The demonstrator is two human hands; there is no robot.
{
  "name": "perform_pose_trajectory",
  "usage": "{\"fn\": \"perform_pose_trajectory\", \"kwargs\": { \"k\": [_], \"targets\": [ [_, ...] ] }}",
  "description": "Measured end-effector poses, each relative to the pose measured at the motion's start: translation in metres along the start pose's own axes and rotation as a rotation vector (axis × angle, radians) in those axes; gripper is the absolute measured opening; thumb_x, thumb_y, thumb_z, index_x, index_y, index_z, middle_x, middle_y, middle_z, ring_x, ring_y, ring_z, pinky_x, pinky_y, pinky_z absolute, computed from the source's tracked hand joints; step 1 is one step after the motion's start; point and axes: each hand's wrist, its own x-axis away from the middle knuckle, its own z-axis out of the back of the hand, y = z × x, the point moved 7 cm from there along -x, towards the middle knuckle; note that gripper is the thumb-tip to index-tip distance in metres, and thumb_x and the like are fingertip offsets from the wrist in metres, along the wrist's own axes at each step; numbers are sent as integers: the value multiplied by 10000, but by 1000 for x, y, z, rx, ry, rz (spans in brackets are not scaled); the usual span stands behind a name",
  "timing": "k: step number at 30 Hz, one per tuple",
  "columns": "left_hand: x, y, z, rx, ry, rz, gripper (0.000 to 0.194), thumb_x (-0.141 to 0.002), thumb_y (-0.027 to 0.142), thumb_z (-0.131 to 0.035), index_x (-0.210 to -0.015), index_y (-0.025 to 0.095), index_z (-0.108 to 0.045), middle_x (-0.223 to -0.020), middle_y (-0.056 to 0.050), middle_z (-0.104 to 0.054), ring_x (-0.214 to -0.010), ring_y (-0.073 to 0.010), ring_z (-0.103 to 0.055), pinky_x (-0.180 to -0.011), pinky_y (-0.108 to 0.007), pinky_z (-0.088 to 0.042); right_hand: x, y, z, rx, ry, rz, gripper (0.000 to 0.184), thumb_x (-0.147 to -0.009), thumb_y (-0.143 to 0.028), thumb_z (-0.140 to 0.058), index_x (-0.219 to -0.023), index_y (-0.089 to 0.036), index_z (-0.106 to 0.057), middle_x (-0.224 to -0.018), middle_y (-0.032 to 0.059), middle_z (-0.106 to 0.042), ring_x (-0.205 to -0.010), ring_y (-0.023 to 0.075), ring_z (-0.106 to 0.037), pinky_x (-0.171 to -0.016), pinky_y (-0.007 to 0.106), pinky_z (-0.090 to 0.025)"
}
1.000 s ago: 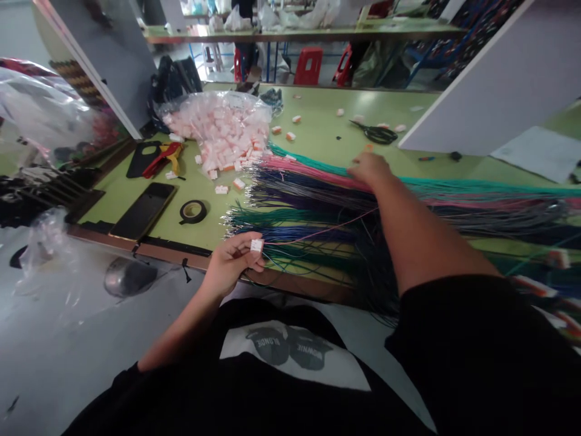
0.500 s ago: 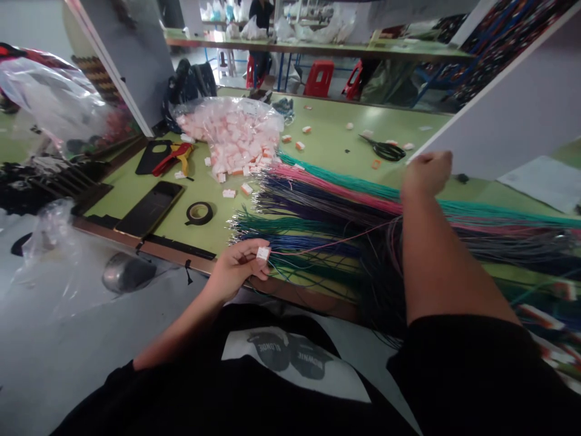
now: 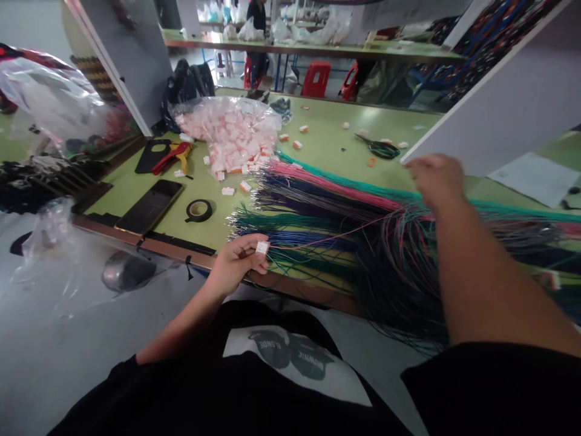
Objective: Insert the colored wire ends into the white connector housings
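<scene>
My left hand (image 3: pixel 240 260) is closed at the bench's front edge, pinching a small white connector (image 3: pixel 262 247) between thumb and fingers. Thin wires come out of the connector's right side; a pink wire (image 3: pixel 336 235) runs from it towards the tangle of wires. My right hand (image 3: pixel 438 178) hovers over the far side of the wires, by the grey panel. Its fingers point left, but blur hides whether they grip anything. Below it lie long bundles of teal wires (image 3: pixel 327 175), pink wires (image 3: pixel 345 190), blue wires (image 3: pixel 299 241) and dark green wires (image 3: pixel 281 220), with bare metal tips at the left.
A clear bag of white-and-orange connectors (image 3: pixel 233 136) sits at the back left. Nearby are a phone (image 3: pixel 149 207), black tape (image 3: pixel 198 211), red-yellow pliers (image 3: pixel 172 158) and black scissors (image 3: pixel 384 149). A grey panel (image 3: pixel 503 115) slants at the right. A person (image 3: pixel 256 36) is in the background.
My right hand has moved rightwards over the wires, uncovering looped wires beneath it. My left hand keeps its hold on the connector. The view shifted slightly.
</scene>
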Motion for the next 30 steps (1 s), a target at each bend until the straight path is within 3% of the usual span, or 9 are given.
{"fn": "perform_pose_trajectory", "kwargs": {
  "k": [2, 4, 6, 9, 11, 14, 18, 24, 30],
  "targets": [
    [0, 0, 0, -5, -5, 4, 340, -606, 237, -840, -900, 159, -691, -626, 31, -667, -539, -111, -647, -503, -215, -548, 4, 13, 13, -242, 73, -249, 429, -926, -141, -362, -1199, -3, -663, -970, 236, -703, -532, 97, -444, -527, 302, -321],
    [0, 0, -1, -7, -20, 0, 336, -619, 232, -831, -913, 156, -686, -628, 29, -664, -550, -115, -650, -516, -221, -552, 16, 24, 35, -599, 296, -526, 521, -912, -65, -266, -1330, 24, -564, -1120, 267, -672, -479, 54, -333, -501, 295, -301],
    [0, 0, -1, -7, -31, -9, 337, -630, 234, -825, -924, 154, -681, -631, 27, -660, -558, -117, -651, -521, -221, -550, 29, 19, 53, -843, 474, -633, 573, -904, -34, -209, -1395, 8, -503, -1233, 269, -631, -460, 25, -261, -502, 285, -300],
    [-1, -1, -1, -8, -32, -14, 348, -639, 242, -820, -942, 151, -672, -637, 29, -649, -560, -113, -648, -512, -212, -540, 37, -31, 64, -726, 300, -333, 403, -894, -78, -405, -1183, -53, -684, -1106, 202, -699, -492, 19, -370, -544, 281, -342],
    [-3, -1, 0, -8, -22, -12, 356, -644, 247, -816, -951, 150, -665, -643, 33, -641, -559, -110, -647, -509, -209, -538, 52, -84, 48, -536, -1, 30, 270, -861, -124, -512, -971, -112, -758, -951, 126, -733, -580, 62, -495, -615, 283, -388],
    [-4, 0, 2, -6, -7, -17, 363, -652, 248, -810, -963, 151, -651, -647, 39, -630, -562, -108, -647, -512, -209, -541, 96, -150, 13, -353, -360, 488, 258, -864, -188, -502, -916, -164, -754, -832, 57, -735, -731, 140, -613, -710, 295, -435],
    [-5, 0, 2, -15, -14, -28, 336, -673, 226, -786, -969, 156, -643, -663, 34, -635, -572, -105, -647, -517, -210, -544, 143, -194, -4, -394, -468, 822, 302, -881, -236, -439, -926, -190, -734, -884, 48, -743, -824, 172, -664, -750, 293, -473],
    [-5, -1, 2, -4, -39, -29, 310, -688, 202, -769, -968, 165, -641, -675, 33, -646, -579, -99, -651, -529, -204, -546, 174, -210, 0, -483, -446, 991, 344, -938, -294, -385, -903, -195, -713, -871, 63, -719, -802, 165, -648, -748, 283, -470],
    [-6, -1, 0, 62, -63, -29, 327, -668, 197, -793, -946, 157, -625, -655, 40, -655, -564, -95, -659, -529, -184, -550, 182, -210, -8, -588, -339, 869, 183, -800, -196, -486, -689, -199, -631, -707, 26, -657, -664, 133, -578, -645, 240, -413]
  ]
}}
